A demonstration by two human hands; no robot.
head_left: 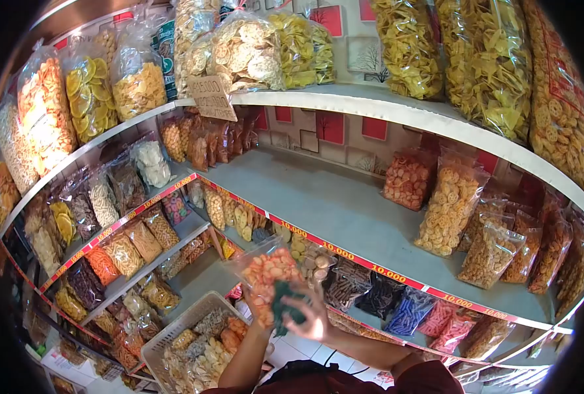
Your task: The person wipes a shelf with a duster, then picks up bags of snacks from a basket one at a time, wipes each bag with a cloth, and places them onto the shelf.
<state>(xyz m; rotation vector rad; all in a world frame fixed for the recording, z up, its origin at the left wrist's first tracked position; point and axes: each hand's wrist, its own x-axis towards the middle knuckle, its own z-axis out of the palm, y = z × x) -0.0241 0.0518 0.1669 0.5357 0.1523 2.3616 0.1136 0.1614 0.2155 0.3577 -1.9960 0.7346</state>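
Observation:
A clear plastic bag of orange crackers (270, 270) is held up in front of the shelves. My left hand (260, 318) grips it from below and behind, its fingers mostly hidden by the bag. My right hand (310, 312) is closed around a dark green cloth (285, 303), which lies against the lower right side of the bag. Below and to the left, a pale plastic basket (153, 351) contains several more bags of crackers and snacks.
A grey shelf (305, 190) with a red price strip (338, 250) runs across, with bagged snacks (451, 207) standing at its right. Large snack bags (246, 52) fill the white-edged upper shelf (344, 98). Lower shelves hold blue snack bags (408, 312). A handwritten cardboard sign (211, 98) hangs above.

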